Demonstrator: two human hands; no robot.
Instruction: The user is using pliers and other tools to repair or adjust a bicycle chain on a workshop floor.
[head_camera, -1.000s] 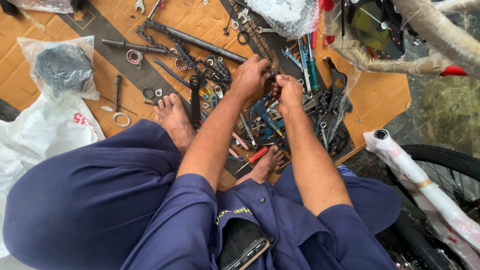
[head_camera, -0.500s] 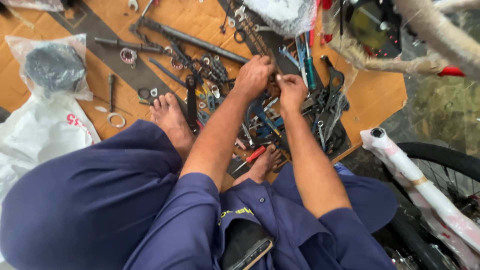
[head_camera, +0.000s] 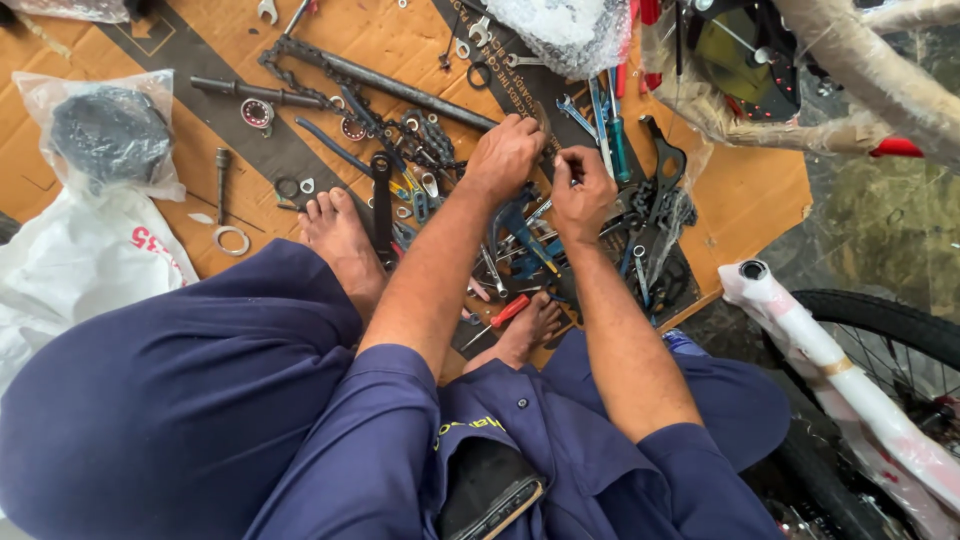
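Both hands over the tool pile (head_camera: 520, 240) on the cardboard (head_camera: 750, 190). Left hand (head_camera: 503, 155) curled, right hand (head_camera: 580, 190) pinching a small metal part (head_camera: 548, 150) above the pile; can't make out what it is. Likely stiff, light, greasy: grip by the edges.

Cardboard sheet (head_camera: 760, 190) orange-brown, crossed by dark grey printed bands. Trousers (head_camera: 170, 400) and shirt (head_camera: 560, 450) deep navy blue. Screwdriver handle (head_camera: 510, 310) red. Second screwdriver handle (head_camera: 620, 150) teal green. Pliers grips (head_camera: 520, 225) blue. Chain (head_camera: 300, 60) and spanners (head_camera: 575, 110) dull steel grey. Plastic bag (head_camera: 70, 260) white with red print. Clear bag (head_camera: 110, 135) showing black contents. Bicycle frame tube (head_camera: 830, 370) white, taped tan at one point. Tyre (head_camera: 890, 320) black.
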